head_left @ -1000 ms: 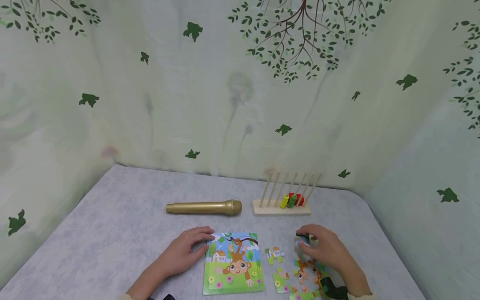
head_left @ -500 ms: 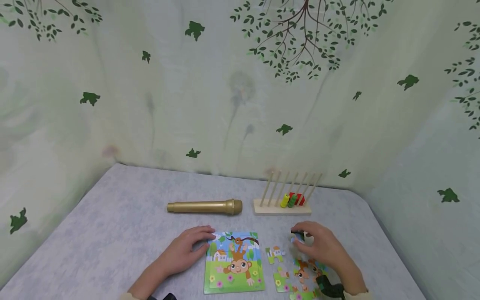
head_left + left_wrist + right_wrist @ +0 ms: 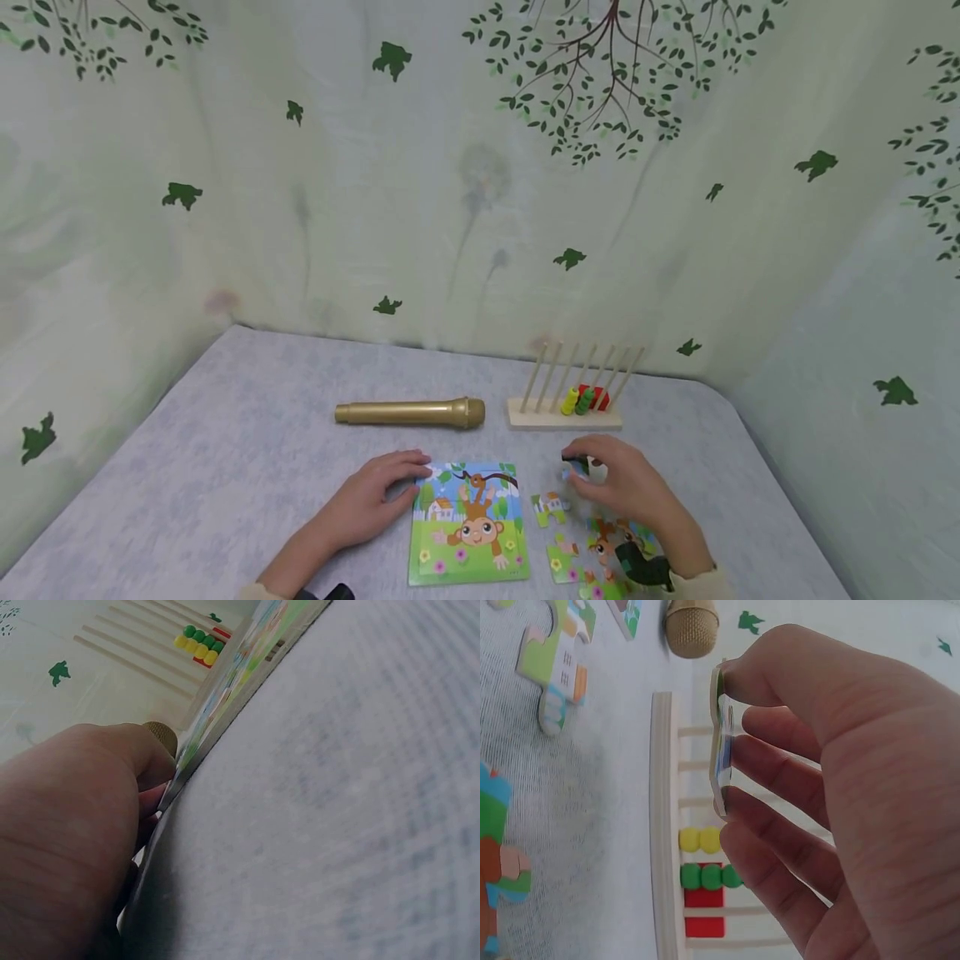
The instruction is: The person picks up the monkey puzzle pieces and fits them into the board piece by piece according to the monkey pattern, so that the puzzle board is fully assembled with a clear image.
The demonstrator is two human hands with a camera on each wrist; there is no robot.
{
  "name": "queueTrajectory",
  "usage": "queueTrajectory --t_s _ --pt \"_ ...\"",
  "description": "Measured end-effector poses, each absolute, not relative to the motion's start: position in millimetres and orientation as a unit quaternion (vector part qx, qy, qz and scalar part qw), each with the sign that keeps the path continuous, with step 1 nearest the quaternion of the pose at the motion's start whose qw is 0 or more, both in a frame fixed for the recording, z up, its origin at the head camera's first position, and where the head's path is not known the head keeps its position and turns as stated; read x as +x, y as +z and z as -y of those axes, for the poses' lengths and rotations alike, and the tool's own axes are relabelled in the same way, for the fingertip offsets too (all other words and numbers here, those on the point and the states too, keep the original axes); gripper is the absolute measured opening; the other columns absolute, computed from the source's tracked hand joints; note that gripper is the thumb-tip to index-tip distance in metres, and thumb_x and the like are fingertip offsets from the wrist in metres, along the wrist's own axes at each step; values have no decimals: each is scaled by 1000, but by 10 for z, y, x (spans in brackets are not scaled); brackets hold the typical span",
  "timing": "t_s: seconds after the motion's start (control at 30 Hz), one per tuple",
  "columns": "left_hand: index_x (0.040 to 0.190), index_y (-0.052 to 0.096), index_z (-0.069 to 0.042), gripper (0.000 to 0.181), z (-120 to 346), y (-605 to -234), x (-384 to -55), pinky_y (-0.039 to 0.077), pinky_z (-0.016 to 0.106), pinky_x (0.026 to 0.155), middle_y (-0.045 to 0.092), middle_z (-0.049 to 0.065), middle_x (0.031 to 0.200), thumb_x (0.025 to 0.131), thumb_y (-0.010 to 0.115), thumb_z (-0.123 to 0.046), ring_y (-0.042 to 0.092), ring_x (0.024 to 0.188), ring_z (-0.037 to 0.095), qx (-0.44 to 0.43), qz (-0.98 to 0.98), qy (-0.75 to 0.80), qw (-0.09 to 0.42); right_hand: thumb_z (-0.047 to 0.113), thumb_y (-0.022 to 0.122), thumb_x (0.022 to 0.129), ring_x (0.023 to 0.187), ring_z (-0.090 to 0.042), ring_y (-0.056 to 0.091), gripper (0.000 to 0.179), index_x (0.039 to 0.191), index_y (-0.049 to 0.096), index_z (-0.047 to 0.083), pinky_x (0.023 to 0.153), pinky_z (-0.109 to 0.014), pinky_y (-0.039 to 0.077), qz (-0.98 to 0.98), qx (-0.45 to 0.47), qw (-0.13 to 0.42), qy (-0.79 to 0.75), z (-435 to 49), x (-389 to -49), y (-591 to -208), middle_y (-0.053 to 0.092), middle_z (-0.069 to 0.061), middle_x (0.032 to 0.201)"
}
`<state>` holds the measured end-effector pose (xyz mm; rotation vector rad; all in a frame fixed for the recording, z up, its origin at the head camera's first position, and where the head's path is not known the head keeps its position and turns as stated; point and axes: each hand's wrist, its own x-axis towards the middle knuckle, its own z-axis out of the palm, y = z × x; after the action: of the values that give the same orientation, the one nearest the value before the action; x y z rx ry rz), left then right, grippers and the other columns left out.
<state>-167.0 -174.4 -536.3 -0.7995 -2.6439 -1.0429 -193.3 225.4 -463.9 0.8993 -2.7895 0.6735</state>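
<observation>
A square jigsaw puzzle (image 3: pixel 468 565) with a hanging monkey on it lies at the front middle of the table. My left hand (image 3: pixel 367 500) is at its left side, fingertips at the upper left corner and thumb by the edge; the left wrist view has the thumb right at the board's rim. To the right, my right hand (image 3: pixel 630 483) pinches a puzzle piece (image 3: pixel 720 750) between thumb and fingertips. That piece is raised and seen nearly edge-on in the right wrist view. Below it lies a loose piece with a house (image 3: pixel 551 508).
More loose pieces (image 3: pixel 561 562) lie right of the board, some hidden under my right forearm. A gold microphone (image 3: pixel 408 413) lies behind the board. Beside it stands a wooden peg rack (image 3: pixel 562 417) with yellow, green and red beads. A patterned cloth wall (image 3: pixel 480 208) rises behind the table.
My right hand has moved left toward the board, carrying the pinched puzzle piece. The left hand keeps its place at the board's edge.
</observation>
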Motion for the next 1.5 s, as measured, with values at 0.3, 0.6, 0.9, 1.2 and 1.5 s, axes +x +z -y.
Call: queueTrajectory --t_s 0.3,0.6,0.9,1.2,1.5 --pt "126 73 -14 29 1743 -5332 -1657 48 53 109 66 1 138 98 70 -15 59 133 28 -263 894 -356 74 24 79 93 100 -10 66 26 117 75 18 79 -32 60 914 331 73 224 -2093 -1967 -4655 72 10 115" --pt "126 73 -17 28 1758 -5321 -1668 48 53 110 65 -3 139 99 69 -16 58 134 27 -258 896 -356 62 29 77 95 102 -10 64 26 119 74 19 83 -36 60 915 331 37 228 -1904 -1962 -4649 70 10 118" --pt "123 76 -22 27 1775 -5311 -1708 47 56 110 64 -1 140 102 63 -12 57 135 29 -274 888 -364 54 24 78 94 103 -13 66 23 116 75 18 84 -35 59 899 372 38 227 -1679 -2007 -4742 72 7 117" --pt "124 76 -20 27 1757 -5344 -1706 46 54 112 64 -3 141 102 63 -12 56 137 27 -255 890 -376 33 22 80 91 105 -14 66 22 113 75 18 83 -32 58 899 378 50 218 -1530 -1972 -4848 73 6 115" --pt "125 76 -15 27 1725 -5344 -1719 48 55 110 65 1 140 100 66 -11 58 135 29 -258 892 -364 65 24 78 91 110 -15 66 22 113 75 20 92 -38 58 904 371 49 207 -1468 -2000 -4884 72 6 117"
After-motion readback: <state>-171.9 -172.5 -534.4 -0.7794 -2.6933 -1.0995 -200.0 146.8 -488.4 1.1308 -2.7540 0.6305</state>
